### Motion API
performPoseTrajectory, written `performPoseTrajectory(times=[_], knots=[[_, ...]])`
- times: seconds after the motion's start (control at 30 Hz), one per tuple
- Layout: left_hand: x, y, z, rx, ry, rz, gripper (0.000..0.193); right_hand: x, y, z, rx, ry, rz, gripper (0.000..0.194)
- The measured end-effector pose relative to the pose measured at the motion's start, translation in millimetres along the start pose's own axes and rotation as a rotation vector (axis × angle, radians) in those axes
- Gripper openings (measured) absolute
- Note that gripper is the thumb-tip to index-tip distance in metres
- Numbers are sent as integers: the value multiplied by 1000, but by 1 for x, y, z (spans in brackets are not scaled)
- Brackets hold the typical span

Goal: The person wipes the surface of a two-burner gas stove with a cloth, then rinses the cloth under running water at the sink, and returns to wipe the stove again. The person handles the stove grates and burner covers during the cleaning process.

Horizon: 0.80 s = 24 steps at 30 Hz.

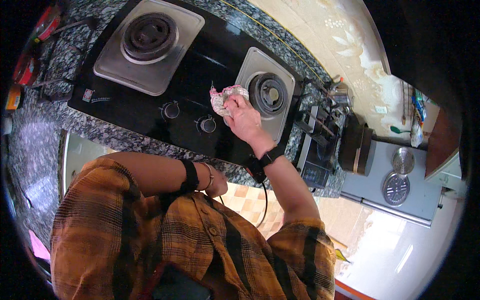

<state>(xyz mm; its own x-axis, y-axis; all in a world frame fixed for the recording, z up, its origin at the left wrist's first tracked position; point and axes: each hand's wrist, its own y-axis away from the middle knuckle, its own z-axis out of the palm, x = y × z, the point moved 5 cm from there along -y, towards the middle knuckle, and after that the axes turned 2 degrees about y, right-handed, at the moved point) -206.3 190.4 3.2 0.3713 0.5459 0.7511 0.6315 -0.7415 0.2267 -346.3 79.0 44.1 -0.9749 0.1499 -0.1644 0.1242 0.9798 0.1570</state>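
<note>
My right hand (243,115) grips a pinkish-white checked cloth (221,101) and presses it against the black glass gas cooktop (202,75). The cloth lies beside the right burner (270,95), partly over the edge of its steel drip plate (277,62). Held in front of my body, just off the counter's front edge, is my left hand (217,186); its fingers are mostly hidden. Two control knobs (171,110) sit on the cooktop to the left of my right hand. At the upper left is the other burner (150,36) on its own steel plate (150,80).
Granite counter (93,129) surrounds the cooktop. Metal pan supports (56,81) rest at the left. To the right stand a black appliance (318,150), a steel pot (339,93) and a dark box (354,150). Steel lids (396,188) lie farther right. A cable (265,206) hangs by my right arm.
</note>
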Motion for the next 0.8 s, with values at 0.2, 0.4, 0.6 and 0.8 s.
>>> performPoseTrajectory(times=[0.2,0.4,0.6,0.8], knots=[[21,35,-28,296,122,20,12,11,52,7,188,-15,74,30],[3,118,-60,617,274,-210,16,60,97,17,165,124,290,30],[-13,248,-47,1285,126,-412,11,74,103,23,106,179,491,38],[-17,321,-14,1540,-167,-701,13,35,42,30,127,211,412,41]])
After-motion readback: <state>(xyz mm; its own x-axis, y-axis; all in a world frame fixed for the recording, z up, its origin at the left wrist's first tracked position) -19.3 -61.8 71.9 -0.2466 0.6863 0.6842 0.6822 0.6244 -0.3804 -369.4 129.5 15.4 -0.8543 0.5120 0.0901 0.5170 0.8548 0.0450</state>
